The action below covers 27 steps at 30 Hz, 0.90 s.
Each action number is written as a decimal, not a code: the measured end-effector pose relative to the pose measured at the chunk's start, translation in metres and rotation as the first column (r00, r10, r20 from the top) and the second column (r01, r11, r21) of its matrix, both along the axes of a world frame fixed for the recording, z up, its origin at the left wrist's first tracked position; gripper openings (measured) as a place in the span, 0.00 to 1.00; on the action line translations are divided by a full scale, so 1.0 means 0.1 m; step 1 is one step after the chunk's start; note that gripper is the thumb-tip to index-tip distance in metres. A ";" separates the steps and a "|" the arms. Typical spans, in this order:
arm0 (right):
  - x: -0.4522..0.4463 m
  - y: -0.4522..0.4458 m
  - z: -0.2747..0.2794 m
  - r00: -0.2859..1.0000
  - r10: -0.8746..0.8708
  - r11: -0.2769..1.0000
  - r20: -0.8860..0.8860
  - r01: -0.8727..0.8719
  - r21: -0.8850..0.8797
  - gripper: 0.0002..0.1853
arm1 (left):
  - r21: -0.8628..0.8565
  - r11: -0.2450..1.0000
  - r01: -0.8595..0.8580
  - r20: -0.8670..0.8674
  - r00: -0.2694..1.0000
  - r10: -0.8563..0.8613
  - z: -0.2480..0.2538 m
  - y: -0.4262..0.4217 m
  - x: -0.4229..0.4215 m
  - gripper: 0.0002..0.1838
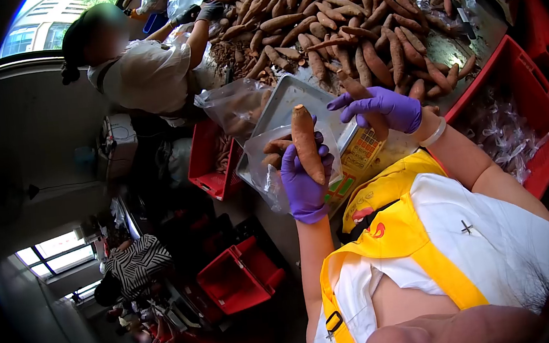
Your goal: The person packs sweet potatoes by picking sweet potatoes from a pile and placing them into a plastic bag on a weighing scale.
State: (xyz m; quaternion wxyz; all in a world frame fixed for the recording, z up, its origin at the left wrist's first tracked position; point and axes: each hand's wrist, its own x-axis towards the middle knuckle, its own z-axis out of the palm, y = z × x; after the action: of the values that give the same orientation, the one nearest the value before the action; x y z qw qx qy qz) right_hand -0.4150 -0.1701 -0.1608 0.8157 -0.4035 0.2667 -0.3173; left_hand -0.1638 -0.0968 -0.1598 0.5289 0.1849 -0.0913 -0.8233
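Both my hands wear purple gloves. My left hand (305, 191) is wrapped round a sweet potato (306, 139) whose cut-looking end points up. A second sweet potato (377, 122) sits in the grip of my right hand (393, 108), its tip rising past the fingers. Beneath and beside my left hand is a clear plastic bag (264, 182) with several sweet potatoes in it. That bag rests on the metal tray (289, 99) of a scale, whose yellow keypad panel (363, 149) shows below my right hand.
A large heap of sweet potatoes (366, 24) covers the table. Another filled bag (232, 106) lies left of the scale. Red crates stand at left (204, 158), lower left (242, 277) and right (546, 112), the last holding plastic bags. A co-worker (146, 75) works at the heap's far left.
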 end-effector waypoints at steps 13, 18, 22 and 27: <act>-0.05 -0.08 -0.40 0.898 -0.160 0.955 0.410 0.036 0.294 0.26 | -0.078 0.979 -0.187 0.313 0.928 0.203 0.28 0.06 0.08 0.29; -0.09 -0.04 -0.36 0.879 -0.213 0.937 0.426 0.061 0.343 0.27 | 0.024 0.823 -0.568 -0.464 0.723 0.512 0.89 -0.19 1.23 0.39; -0.08 -0.08 -0.34 0.869 -0.184 0.955 0.460 0.047 0.294 0.32 | -0.272 0.776 -0.570 0.233 0.743 0.627 1.07 -0.18 1.41 0.34; -0.06 0.00 -0.25 0.894 -0.153 0.972 0.422 0.060 0.226 0.35 | -0.517 0.754 -0.405 0.743 0.224 0.630 0.90 0.15 0.52 0.27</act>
State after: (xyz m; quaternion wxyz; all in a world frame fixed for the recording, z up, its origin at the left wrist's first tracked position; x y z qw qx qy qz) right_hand -0.4206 -0.1701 -0.1862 0.8735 -0.2196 0.1306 -0.4145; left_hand -0.1114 -0.0822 -0.0699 0.6566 0.5499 -0.3753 -0.3544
